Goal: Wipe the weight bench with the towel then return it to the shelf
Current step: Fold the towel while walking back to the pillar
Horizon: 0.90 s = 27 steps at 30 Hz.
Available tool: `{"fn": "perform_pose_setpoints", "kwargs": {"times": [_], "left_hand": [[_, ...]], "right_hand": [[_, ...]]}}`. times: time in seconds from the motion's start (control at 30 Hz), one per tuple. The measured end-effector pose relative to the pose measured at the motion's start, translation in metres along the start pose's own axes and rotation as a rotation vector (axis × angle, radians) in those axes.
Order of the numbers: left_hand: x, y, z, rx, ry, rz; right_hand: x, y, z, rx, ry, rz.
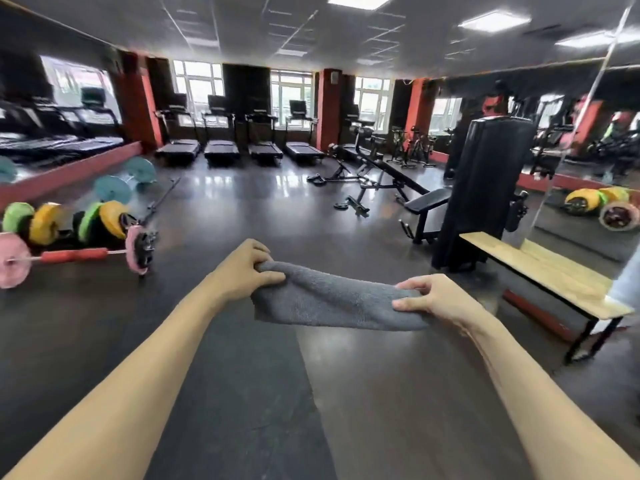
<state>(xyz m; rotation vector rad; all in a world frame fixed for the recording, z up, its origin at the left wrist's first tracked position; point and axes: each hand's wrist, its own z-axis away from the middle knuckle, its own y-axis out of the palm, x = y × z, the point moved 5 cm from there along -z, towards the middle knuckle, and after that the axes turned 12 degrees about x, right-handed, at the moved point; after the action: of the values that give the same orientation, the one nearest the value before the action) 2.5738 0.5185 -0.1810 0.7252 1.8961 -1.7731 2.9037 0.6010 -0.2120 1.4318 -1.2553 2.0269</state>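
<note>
**Towel stretched between both hands, mid-floor**

Your left hand (247,271) pinches the left end of the grey towel (332,301), fingers curled over the top edge, thumb underneath. Your right hand (438,299) grips the right end the same way, fingers folded down over the cloth. The towel hangs between the two hands, in the air over the dark floor (242,375), folded lengthwise, its top edge arched slightly and the lower edge sagging. Both forearms are bare and reach forward from the bottom corners.

Just right of your right hand: a wooden bench (540,268) on thin black legs, set along the mirrored wall. A tall black padded machine (485,188) stands at its far end. Just behind that, a black weight bench (427,202) with a flat pad, well apart from the towel. More black benches and frames sit farther back toward the centre.

Left side: a barbell (72,255) with pink plates and a red grip lies on the floor; green and yellow plates (69,221) are stacked close behind it, teal ones beyond.

Far wall: a row of treadmills (239,147) under bright windows, red pillars between them.
</note>
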Motion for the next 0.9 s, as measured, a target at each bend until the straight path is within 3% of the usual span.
{"fn": "perform_pose_setpoints", "kwargs": {"times": [0.13,0.33,0.47,0.63,0.73,0.9], "left_hand": [[0.058,-0.056,-0.057,0.017,-0.042,0.074],[0.180,-0.148,-0.095,-0.276,-0.095,0.510],[0.276,-0.217,-0.123,-0.501,-0.122,0.546],[0.380,-0.307,-0.161,-0.633,-0.196,0.621],[0.435,-0.366,-0.175,-0.638,-0.253,0.669],[0.517,-0.431,-0.196,-0.512,-0.325,0.709]], "right_hand": [[0.039,-0.010,-0.135,0.007,-0.139,0.140],[0.114,0.060,-0.315,0.171,-0.276,-0.107],[0.153,0.127,-0.438,0.237,-0.311,-0.348],[0.213,0.216,-0.589,0.364,-0.239,-0.518],[0.257,0.265,-0.665,0.461,-0.193,-0.531],[0.295,0.333,-0.773,0.589,-0.103,-0.623]]}}
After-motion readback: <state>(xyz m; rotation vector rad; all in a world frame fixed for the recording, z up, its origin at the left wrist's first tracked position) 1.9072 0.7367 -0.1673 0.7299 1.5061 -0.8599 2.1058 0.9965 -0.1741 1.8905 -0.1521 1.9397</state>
